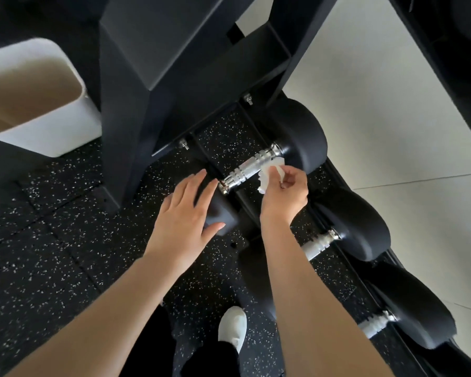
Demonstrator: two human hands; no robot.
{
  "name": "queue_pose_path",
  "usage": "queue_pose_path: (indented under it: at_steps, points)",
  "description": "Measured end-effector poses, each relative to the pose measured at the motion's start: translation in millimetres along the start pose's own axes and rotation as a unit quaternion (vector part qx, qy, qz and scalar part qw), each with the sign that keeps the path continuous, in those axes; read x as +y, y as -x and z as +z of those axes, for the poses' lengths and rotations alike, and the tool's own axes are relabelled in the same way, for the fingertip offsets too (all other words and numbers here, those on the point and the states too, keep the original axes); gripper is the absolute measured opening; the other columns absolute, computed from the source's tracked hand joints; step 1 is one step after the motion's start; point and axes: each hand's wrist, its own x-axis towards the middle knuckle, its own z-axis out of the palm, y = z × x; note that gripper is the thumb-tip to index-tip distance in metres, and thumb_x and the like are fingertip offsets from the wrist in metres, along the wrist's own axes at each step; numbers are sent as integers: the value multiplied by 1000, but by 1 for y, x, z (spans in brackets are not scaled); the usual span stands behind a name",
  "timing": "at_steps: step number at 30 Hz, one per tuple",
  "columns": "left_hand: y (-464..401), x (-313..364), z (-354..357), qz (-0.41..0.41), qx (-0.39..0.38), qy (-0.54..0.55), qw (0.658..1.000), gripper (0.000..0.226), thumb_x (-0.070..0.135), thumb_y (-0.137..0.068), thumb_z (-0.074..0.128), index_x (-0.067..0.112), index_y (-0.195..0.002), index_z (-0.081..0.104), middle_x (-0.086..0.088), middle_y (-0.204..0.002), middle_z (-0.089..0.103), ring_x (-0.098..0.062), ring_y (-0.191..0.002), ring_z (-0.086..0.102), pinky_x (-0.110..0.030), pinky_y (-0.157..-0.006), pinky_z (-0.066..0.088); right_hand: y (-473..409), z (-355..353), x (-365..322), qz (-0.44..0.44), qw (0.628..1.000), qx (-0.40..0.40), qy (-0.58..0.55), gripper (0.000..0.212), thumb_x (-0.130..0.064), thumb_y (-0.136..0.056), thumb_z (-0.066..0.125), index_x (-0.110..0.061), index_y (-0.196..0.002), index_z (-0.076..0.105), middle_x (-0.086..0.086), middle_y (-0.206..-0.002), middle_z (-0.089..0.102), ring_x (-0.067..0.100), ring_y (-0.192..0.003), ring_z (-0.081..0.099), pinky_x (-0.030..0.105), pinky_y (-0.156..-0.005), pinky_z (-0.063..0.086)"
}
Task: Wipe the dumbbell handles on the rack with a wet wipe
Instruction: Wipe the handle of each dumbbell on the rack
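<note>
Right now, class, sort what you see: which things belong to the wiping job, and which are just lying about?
In the job: wet wipe, right hand, left hand, dumbbell handle, rack.
Lying about: white bin, white shoe.

Right hand pinches a crumpled white wet wipe against the far dumbbell's silver handle on a black rack. Left hand rests flat, fingers straight, on that dumbbell's near black head. A white bin stands far left.
</note>
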Motion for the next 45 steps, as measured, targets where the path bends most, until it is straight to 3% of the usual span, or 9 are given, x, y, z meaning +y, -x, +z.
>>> queue_pose_path:
  at_steps: [5, 12, 17, 22, 26, 28, 31, 40, 45]
  points:
    - [-3, -7, 2, 13, 10, 11, 1000, 80, 43, -75, 70, 10, -141, 41, -10, -148, 37, -27, -133, 36, -45, -95, 44, -15, 27, -11, 75, 993, 85, -29, 7, -12, -84, 67, -14, -89, 62, 8, -99, 67, 16, -84, 62, 21, -71, 52]
    - [-4, -11, 9, 13, 12, 12, 1000, 83, 44, -77, 68, 12, -145, 35, -9, -151, 33, -27, -137, 34, -44, -99, 42, -24, 50, -19, 174, 973, 105, -107, 12, -15, -78, 74, -15, -84, 64, 1, -89, 66, 14, -81, 62, 20, -69, 50]
    - [-1, -9, 12, -1, 17, 33, 999, 82, 40, -77, 70, 13, -146, 34, -8, -153, 30, -27, -139, 31, -45, -101, 39, 6, 45, 1, 108, 993, -47, 11, 15, -12, -77, 74, -21, -76, 61, 5, -111, 63, 21, -101, 60, 12, -65, 44]
    - [-3, -8, 10, -9, 8, 32, 999, 87, 37, -73, 76, 16, -146, 35, -6, -153, 29, -26, -139, 30, -43, -101, 39, 26, 36, 23, 58, 978, -173, 99, 13, -20, -74, 77, -22, -74, 64, 3, -93, 67, 17, -86, 63, 22, -70, 47]
    - [-1, -8, 12, -13, 9, 32, 999, 86, 39, -75, 74, 16, -147, 33, -5, -154, 27, -25, -140, 28, -43, -101, 38, 14, 27, 28, 36, 962, -234, 137, 12, -20, -79, 73, -14, -81, 63, 2, -81, 64, 13, -72, 59, 12, -58, 44]
    - [0, -7, 13, -18, 8, 33, 999, 86, 39, -76, 73, 16, -148, 32, -4, -155, 25, -25, -141, 27, -43, -101, 38, 13, 27, 36, 44, 958, -242, 149, 12, -18, -81, 70, -15, -84, 60, 4, -87, 66, 18, -80, 61, 22, -70, 50]
    - [-1, -6, 12, -20, 5, 29, 999, 86, 38, -76, 73, 16, -148, 31, -4, -156, 24, -25, -141, 26, -43, -101, 38, 12, 28, 45, 99, 961, -236, 104, 17, -14, -81, 69, -22, -77, 55, 8, -93, 68, 23, -87, 64, 36, -78, 52]
    - [-1, -7, 13, -18, 7, 26, 999, 84, 39, -77, 73, 17, -147, 32, -4, -156, 24, -25, -141, 27, -43, -101, 38, -14, 24, 24, 231, 953, -116, -157, 12, -3, -89, 58, -13, -95, 59, 7, -102, 67, 16, -90, 66, 22, -68, 56]
    - [-1, -7, 13, -17, 8, 31, 999, 84, 40, -77, 72, 17, -147, 32, -3, -155, 24, -25, -141, 26, -43, -102, 37, -42, 28, 3, 284, 923, -14, -260, 13, -1, -88, 60, -14, -85, 62, -2, -83, 65, 10, -78, 63, 18, -61, 49]
